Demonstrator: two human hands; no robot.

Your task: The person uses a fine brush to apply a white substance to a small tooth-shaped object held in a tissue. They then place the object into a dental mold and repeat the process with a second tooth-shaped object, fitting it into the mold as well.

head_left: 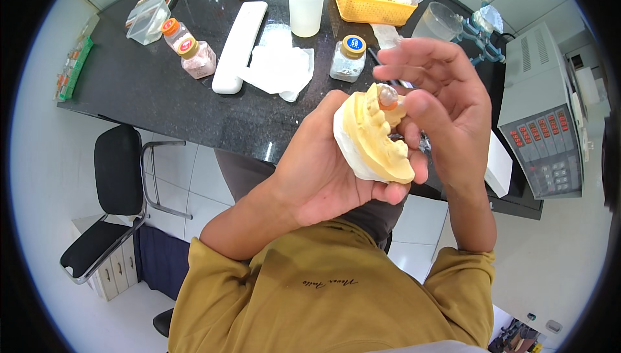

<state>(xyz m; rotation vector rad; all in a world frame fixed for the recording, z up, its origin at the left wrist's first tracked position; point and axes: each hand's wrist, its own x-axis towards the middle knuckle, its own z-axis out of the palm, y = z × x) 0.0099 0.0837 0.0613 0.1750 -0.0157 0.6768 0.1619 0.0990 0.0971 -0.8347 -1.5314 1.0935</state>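
A yellow dental cast on a white plaster base is held up over the table's front edge. My left hand is closed around it, palm under the base and fingertips curled around its right side. A pale, glossy tooth-shaped piece with an orange-pink lower edge sits on the upper end of the cast's tooth row. My right hand is raised just beside the cast, its fingers bent and apart from the thumb. I see nothing between them. Behind that hand lies a thin dark tool, partly hidden.
On the black tabletop stand a dropper bottle, a blue-lidded jar, several powder jars, white tissue and a long white case. A yellow basket is farther back. A device with red digits is at right; a chair at left.
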